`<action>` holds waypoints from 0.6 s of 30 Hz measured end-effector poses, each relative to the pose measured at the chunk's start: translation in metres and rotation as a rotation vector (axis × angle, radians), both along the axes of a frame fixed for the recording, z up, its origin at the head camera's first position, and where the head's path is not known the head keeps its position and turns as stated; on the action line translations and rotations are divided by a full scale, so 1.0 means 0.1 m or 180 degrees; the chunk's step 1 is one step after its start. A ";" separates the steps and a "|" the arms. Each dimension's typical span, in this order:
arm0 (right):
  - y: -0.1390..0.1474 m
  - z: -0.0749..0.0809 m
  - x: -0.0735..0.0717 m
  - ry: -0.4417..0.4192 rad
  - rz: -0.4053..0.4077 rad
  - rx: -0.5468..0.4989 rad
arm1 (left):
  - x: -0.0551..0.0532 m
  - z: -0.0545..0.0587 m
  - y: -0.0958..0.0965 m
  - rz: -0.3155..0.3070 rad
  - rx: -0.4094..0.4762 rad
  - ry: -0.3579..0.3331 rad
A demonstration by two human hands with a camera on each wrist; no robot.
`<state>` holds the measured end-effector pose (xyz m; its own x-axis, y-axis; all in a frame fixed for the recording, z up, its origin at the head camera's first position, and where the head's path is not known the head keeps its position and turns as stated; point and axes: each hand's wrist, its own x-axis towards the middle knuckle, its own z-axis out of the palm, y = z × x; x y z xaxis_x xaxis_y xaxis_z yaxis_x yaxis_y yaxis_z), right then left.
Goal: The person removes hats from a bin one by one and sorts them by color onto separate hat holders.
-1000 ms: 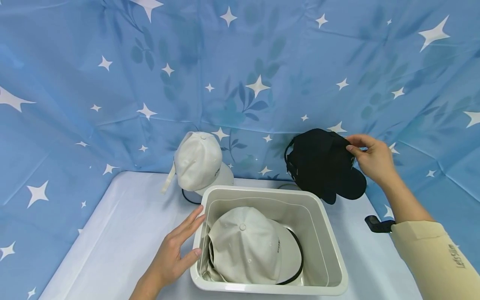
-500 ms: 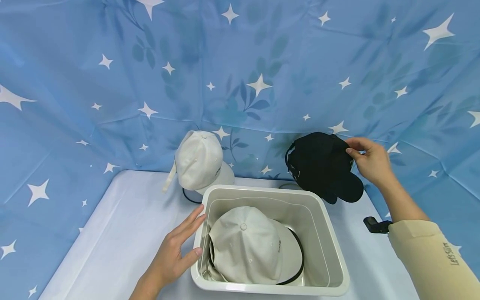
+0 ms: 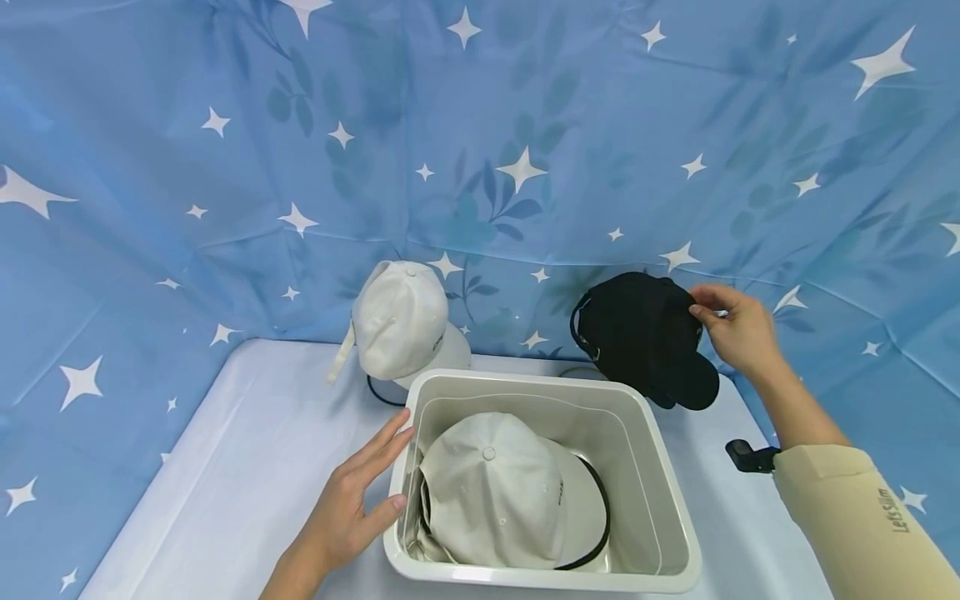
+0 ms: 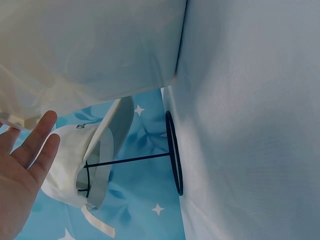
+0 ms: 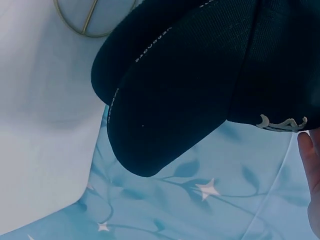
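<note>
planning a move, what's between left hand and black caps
In the head view, the bin, with a pale cap inside, lies between left hand and black caps.

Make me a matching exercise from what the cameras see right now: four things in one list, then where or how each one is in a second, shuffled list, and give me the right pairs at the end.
Things:
1. Cap with the dangling strap
2. Bin
3. Left hand
4. Black cap with a pale emblem

Places and states:
A. Fingers spread at the side of the bin
B. Propped on a black stand
C. Pinched at its edge by the right hand
D. Holding a pale cap

Pairs: 1-B, 2-D, 3-A, 4-C.
</note>
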<state>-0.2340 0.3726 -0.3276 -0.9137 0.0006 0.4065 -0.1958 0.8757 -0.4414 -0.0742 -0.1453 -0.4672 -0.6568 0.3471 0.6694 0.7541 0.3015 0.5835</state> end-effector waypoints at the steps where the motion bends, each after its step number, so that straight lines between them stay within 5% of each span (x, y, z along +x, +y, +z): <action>1: 0.00 -0.02 0.00 0.0008 0.0001 -0.0003 | 0.00 0.00 0.00 0.0000 -0.0004 0.0008; 18: 0.03 -0.21 -0.03 -0.0037 -0.0041 -0.0104 | 0.00 0.01 0.00 0.0028 -0.0039 -0.0011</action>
